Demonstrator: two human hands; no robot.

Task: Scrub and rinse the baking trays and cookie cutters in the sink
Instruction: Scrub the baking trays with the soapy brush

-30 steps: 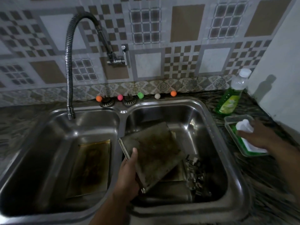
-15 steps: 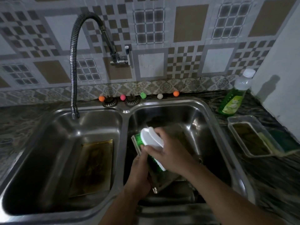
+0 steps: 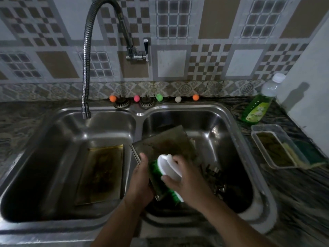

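Left hand: the left hand [image 3: 140, 177] grips the near-left edge of the baking tray [image 3: 167, 145], thumb on top.
Right hand: the right hand [image 3: 185, 179] curls around the white-handled scrub brush [image 3: 168, 168], green bristles down on the tray.
Tray position: over the right basin [image 3: 231, 139], tilted, far end raised.
Tray long axis: near-left to far-right, away from the person.
Brush versus tray: on the near half; unscrubbed face lies beyond the fingers.
Second tray: flat in the left basin [image 3: 53, 157].

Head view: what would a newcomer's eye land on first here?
Probably the white-handled green scrub brush, gripped by the right hand and pressed on a grimy baking tray that the left hand holds tilted over the right basin of the double sink. Next, a second stained tray lying flat in the left basin, and the green dish soap bottle on the counter at right.
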